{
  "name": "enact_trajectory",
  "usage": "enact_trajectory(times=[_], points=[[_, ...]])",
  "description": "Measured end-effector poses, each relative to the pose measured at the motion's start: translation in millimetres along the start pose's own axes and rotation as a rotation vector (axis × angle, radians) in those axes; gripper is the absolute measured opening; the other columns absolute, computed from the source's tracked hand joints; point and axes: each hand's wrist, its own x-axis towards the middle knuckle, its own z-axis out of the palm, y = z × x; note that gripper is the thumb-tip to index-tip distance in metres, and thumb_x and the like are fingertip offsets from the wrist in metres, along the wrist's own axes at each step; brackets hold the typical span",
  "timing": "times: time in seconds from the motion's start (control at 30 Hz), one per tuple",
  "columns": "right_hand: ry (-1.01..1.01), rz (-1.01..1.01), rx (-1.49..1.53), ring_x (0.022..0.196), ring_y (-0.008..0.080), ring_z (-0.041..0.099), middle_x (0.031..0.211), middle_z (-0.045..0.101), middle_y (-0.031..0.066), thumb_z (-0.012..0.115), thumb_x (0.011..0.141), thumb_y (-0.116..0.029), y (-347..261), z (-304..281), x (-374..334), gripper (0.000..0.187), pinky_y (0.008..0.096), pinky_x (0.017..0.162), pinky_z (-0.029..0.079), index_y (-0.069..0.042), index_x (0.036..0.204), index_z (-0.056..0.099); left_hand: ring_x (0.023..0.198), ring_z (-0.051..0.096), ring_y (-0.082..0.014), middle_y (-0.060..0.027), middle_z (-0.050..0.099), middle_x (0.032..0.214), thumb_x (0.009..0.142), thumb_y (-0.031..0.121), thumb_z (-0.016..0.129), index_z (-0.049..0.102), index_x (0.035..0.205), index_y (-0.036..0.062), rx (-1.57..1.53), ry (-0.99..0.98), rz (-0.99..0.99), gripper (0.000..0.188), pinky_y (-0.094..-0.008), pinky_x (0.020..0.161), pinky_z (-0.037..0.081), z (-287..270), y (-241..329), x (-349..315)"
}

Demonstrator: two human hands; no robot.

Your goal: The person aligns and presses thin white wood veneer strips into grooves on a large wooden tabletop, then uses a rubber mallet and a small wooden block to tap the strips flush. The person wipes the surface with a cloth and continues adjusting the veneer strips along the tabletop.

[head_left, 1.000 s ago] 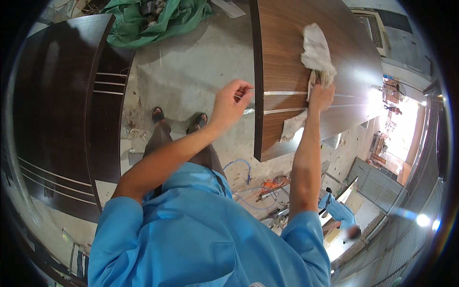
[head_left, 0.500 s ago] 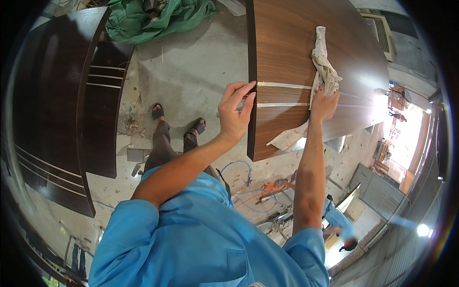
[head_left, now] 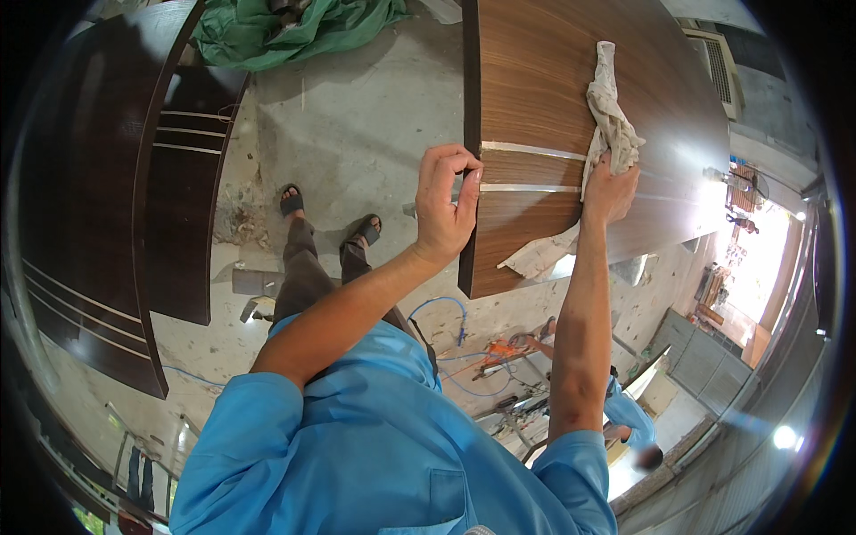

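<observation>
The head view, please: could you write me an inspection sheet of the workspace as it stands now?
Surface: brown wooden door panel, glossy, with two pale inlay strips across it.
Job's things: white rag pressed on the panel face.
Clutter: green tarp on the concrete floor; orange tool lower down.
Grippers: left hand grips the panel's edge; right hand holds the rag against the panel.
Cables: blue hose looping on the floor.
Surroundings: dark door panels at left; another person in blue below; bright opening at right.
</observation>
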Motion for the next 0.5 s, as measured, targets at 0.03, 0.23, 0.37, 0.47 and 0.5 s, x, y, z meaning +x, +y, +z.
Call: enact_trajectory(times=[0.03, 0.23, 0.37, 0.47, 0.5], points=[[0.004, 0.000, 0.009, 0.115, 0.0400, 0.064, 0.123, 0.067, 0.0171, 0.069, 0.090, -0.043, 0.1, -0.3, -0.3, 0.051, 0.0512, 0.094, 0.050, -0.002, 0.118, 0.058, 0.091, 0.062, -0.0213, -0.0122, 0.062, 0.109, 0.099, 0.005, 0.065, 0.064, 0.114, 0.0003, -0.034, 0.015, -0.047, 0.016, -0.0328, 0.082, 0.053, 0.8, 0.2, -0.8], [0.033, -0.046, 0.036, 0.114, 0.0405, 0.063, 0.122, 0.067, 0.0178, 0.069, 0.090, -0.042, 3.7, 2.3, -1.4, 0.050, 0.0514, 0.094, 0.049, -0.001, 0.118, 0.058, 0.092, 0.062, -0.0229, -0.0131, 0.063, 0.110, 0.099, 0.006, 0.066, 0.064, 0.113, 0.0003, -0.019, -0.011, -0.029, 0.015, -0.0331, 0.082, 0.053, -0.8, -3.7, 0.9], [0.004, -0.021, 0.022, 0.114, 0.0403, 0.063, 0.121, 0.067, 0.0182, 0.069, 0.090, -0.041, -2.0, -0.4, -1.8, 0.050, 0.0512, 0.094, 0.049, -0.001, 0.117, 0.058, 0.092, 0.063, -0.0228, -0.0135, 0.063, 0.111, 0.099, 0.006, 0.067, 0.064, 0.114, 0.0001, 0.003, -0.010, 0.079, 0.016, -0.0332, 0.081, 0.053, -2.5, -4.6, 2.5], [0.014, -0.026, 0.019, 0.113, 0.0404, 0.063, 0.120, 0.067, 0.0184, 0.070, 0.089, -0.042, -4.6, -3.7, -5.1, 0.050, 0.0511, 0.094, 0.049, -0.001, 0.117, 0.058, 0.093, 0.063, -0.0239, -0.0135, 0.063, 0.111, 0.098, 0.005, 0.067, 0.064, 0.111, 0.0010, -0.041, -0.017, -0.013, 0.014, -0.0338, 0.081, 0.053, -2.1, -4.4, 1.3], [0.012, -0.026, 0.015, 0.113, 0.0404, 0.063, 0.120, 0.067, 0.0184, 0.070, 0.089, -0.042, -2.7, -3.6, -6.6, 0.051, 0.0511, 0.094, 0.049, -0.001, 0.117, 0.058, 0.093, 0.063, -0.0243, -0.0136, 0.063, 0.111, 0.098, 0.005, 0.067, 0.064, 0.110, 0.0012, -0.049, -0.016, -0.031, 0.013, -0.0340, 0.081, 0.053, -2.3, -5.1, 1.1]])
